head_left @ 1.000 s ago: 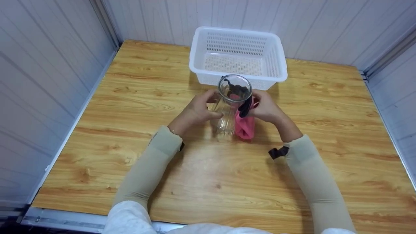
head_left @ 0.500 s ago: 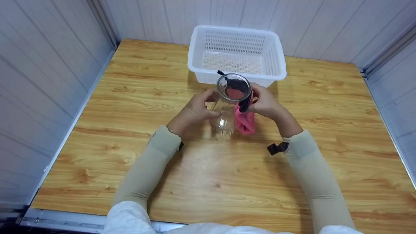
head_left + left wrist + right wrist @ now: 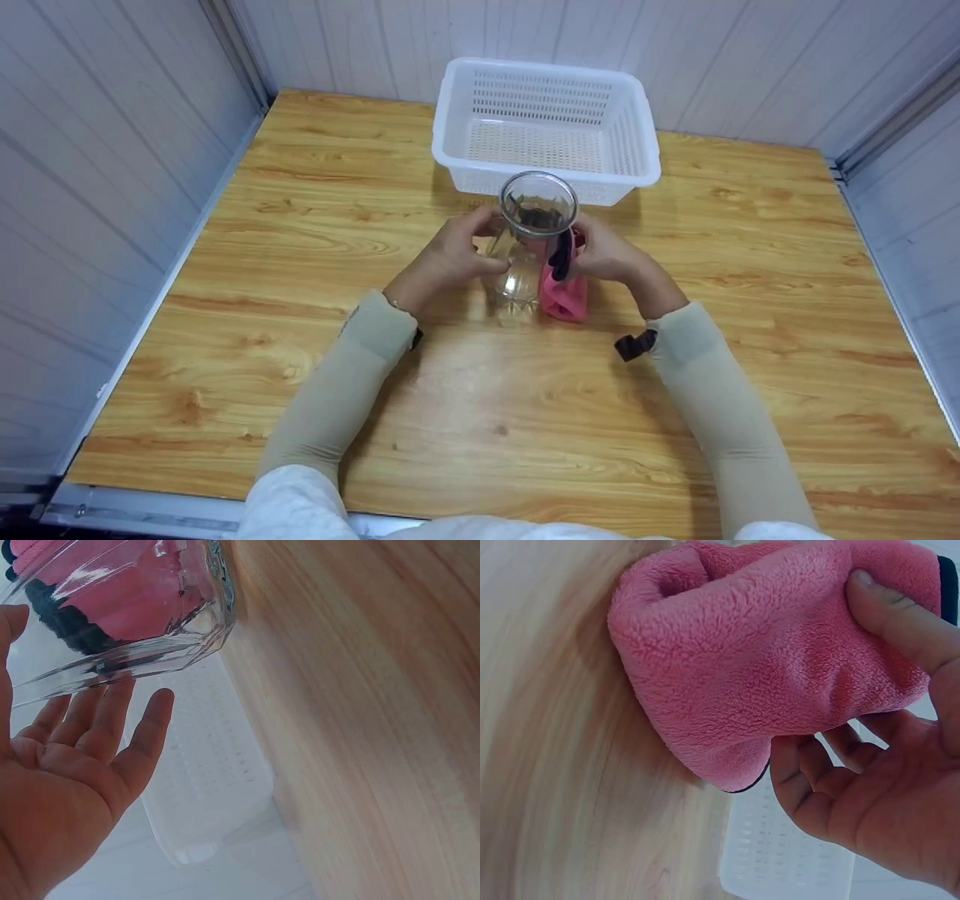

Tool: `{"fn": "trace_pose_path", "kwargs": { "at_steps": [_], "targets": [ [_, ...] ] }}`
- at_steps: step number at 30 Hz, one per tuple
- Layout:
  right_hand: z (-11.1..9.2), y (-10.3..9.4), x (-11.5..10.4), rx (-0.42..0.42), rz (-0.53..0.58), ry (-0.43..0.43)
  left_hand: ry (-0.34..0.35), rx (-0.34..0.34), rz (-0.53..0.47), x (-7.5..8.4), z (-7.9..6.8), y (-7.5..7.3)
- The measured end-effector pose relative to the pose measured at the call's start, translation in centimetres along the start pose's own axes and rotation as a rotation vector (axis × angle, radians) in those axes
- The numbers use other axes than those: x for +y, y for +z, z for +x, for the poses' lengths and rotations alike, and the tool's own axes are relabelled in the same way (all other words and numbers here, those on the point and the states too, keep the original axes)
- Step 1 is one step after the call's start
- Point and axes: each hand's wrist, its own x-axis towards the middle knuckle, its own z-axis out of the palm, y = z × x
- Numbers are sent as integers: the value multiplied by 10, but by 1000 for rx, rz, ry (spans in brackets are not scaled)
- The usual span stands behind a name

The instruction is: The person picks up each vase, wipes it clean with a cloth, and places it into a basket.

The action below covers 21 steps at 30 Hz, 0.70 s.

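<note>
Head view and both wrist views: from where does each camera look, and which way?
Head: worn on the head, facing forward and down over the glass jar; left hand, right hand and sleeves show.
Left wrist: on that wrist, facing the glass jar; left hand shows.
Right wrist: on that wrist, facing the pink cloth; right hand shows.
Shared by both wrist views: white basket, pink cloth.

Bskt (image 3: 474, 180) upper ctr of frame, on tbl (image 3: 487, 420). Jar (image 3: 523, 251) mid-frame, before bskt. L→R: L hand (image 3: 456, 251), jar, cloth (image 3: 564, 296), R hand (image 3: 609, 251).
</note>
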Motion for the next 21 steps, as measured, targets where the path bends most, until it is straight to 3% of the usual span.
{"fn": "trace_pose_path", "kwargs": {
  "at_steps": [2, 8, 13, 21],
  "targets": [
    [-5, 0, -10, -4, 4, 3, 8, -3, 7, 0, 0, 0],
    [-6, 2, -8, 14, 53, -21, 20, -8, 52, 2, 0, -1],
    [-10, 3, -12, 58, 27, -13, 27, 12, 79, 2, 0, -1],
    [-13, -5, -28, 121, 53, -41, -14, 49, -50, 1, 0, -1]
  ]
}}
